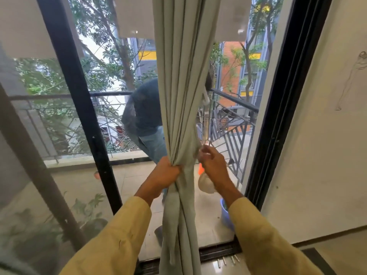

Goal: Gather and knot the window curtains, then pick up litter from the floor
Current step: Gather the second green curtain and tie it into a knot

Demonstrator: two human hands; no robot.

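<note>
A person in yellow sleeves is standing at a glass balcony door, gathering a pale grey-green curtain that is hanging down the middle of the opening. The left hand is clenching the bunched cloth into a narrow waist, fingers wrapped fully round it. The right hand is hovering just beside the curtain's right edge, its fingers loosely curled and pinching at the outer fold. Below the grip, the fabric is falling in twisted folds to the black door track. Outside, another person is bending over by the balcony railing.
</note>
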